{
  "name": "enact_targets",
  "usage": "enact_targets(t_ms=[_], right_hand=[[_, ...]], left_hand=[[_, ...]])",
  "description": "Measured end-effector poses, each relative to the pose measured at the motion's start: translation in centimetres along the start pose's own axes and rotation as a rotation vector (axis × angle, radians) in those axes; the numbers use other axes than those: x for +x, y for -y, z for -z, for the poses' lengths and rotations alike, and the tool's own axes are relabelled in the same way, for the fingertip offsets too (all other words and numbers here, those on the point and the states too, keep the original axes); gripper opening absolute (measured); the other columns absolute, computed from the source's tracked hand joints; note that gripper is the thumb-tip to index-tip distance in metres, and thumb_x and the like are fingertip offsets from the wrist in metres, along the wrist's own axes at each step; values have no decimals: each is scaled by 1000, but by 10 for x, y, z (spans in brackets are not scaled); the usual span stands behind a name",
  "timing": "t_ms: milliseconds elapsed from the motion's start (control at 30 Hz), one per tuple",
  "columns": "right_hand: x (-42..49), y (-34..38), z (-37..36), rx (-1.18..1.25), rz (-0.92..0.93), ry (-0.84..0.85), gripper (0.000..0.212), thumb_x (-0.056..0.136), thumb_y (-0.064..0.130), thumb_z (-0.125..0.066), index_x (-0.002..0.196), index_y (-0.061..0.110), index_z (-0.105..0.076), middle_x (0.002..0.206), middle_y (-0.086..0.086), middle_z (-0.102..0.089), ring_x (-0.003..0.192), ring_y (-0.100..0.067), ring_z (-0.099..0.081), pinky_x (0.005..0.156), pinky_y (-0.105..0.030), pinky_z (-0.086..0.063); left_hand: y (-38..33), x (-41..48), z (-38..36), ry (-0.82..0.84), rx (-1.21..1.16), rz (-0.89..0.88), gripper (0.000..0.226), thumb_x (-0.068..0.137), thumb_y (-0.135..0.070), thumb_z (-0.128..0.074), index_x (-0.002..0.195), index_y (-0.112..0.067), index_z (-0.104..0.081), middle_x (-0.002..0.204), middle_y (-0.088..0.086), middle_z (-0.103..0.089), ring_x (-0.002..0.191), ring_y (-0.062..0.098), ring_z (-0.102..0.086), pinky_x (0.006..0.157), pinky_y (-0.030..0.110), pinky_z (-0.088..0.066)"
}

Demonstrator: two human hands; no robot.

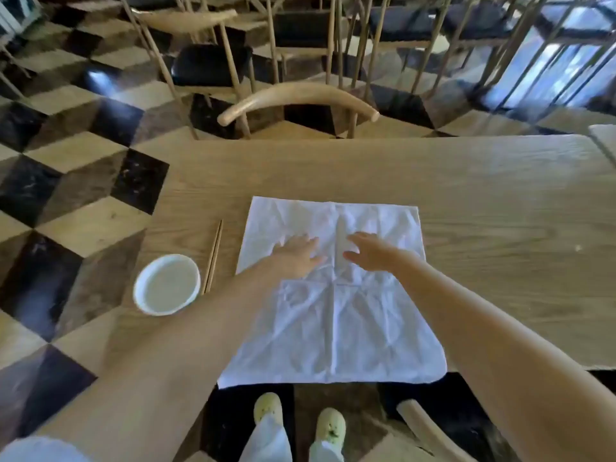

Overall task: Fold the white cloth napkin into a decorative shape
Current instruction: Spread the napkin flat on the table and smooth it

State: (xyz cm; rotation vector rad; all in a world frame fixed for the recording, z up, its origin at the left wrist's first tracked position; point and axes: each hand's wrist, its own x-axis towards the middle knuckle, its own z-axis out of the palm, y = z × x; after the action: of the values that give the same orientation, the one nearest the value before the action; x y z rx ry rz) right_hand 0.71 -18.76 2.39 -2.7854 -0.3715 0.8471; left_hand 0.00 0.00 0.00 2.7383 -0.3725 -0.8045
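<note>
napkin (333, 315): spread flat, creased, on table (466, 195), ready for folding
left hand (296, 256): open, palm down, smoothing, gripping nothing
right hand (373, 253): same

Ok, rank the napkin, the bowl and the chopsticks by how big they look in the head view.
1. White cloth napkin, by far the largest, spread flat on the wooden table.
2. White bowl.
3. Chopsticks: about as long as the bowl is wide, but far thinner.
</note>
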Motion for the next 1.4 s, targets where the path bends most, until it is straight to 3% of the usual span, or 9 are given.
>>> enact_targets(t_ms=[133,300,533,633,733,833,1000,1200,1400], right_hand=[[9,9,-75,76,-24,-151,60,97,43,-32,148,20,-10,159,-1,1,145,-24,4,117,-45,-4],[33,-9,-94,-44,-37,-367,66,92,57,-26,148,28,-7,158,8,0,145,-17,8,117,-40,8],[81,-40,-44,8,-34,-417,53,99,36,-29,148,24,-13,158,8,-8,145,-17,-3,117,-39,-2],[93,-49,-23,-55,-32,-481,51,94,19,-39,143,16,-26,151,0,-28,136,-22,-24,108,-36,-19],[99,-53,-2,-20,-68,-524,47,82,9,-48,128,11,-41,130,-7,-43,119,-28,-37,95,-36,-30],[105,-60,13,-94,-137,-456,41,79,7,-51,120,11,-46,123,-9,-47,116,-30,-39,94,-37,-32],[111,-63,36,-206,-137,-332,32,78,12,-58,110,13,-54,116,-10,-50,113,-30,-41,93,-39,-33],[117,-66,42,-223,-50,-434,19,82,7,-48,101,10,-51,106,-8,-61,108,-28,-47,89,-36,-34],[145,-66,63,-168,-67,-637,21,77,-6,-42,83,14,-37,87,-9,-61,94,-30,-50,74,-34,-32]], left_hand=[[3,3,-63,-135,72,93,61,95,-52,-23,148,-27,-3,158,-4,5,144,17,9,112,56,2],[17,20,-81,-374,116,98,64,93,-56,-25,147,-30,-3,157,-9,5,143,11,11,110,50,18],[30,86,-33,-413,69,160,53,98,-43,-24,147,-29,-7,158,-8,-2,144,12,0,113,53,-1],[36,102,-11,-479,211,146,50,99,-33,-29,146,-22,-18,156,-4,-18,137,18,-22,103,45,-24],[38,112,11,-519,269,103,51,88,-12,-44,138,-13,-33,138,4,-41,120,25,-37,90,37,-34],[37,119,31,-512,363,72,33,79,-4,-47,111,-11,-49,115,8,-51,109,27,-42,86,34,-33],[35,116,46,-409,466,114,27,78,-12,-53,105,-12,-55,113,7,-52,110,26,-43,91,35,-30],[41,102,63,-398,439,124,32,71,0,-52,101,-12,-49,102,6,-62,99,27,-52,81,34,-30],[46,120,90,-555,328,126,33,67,11,-46,94,-8,-46,92,10,-58,82,25,-45,60,32,-28]])
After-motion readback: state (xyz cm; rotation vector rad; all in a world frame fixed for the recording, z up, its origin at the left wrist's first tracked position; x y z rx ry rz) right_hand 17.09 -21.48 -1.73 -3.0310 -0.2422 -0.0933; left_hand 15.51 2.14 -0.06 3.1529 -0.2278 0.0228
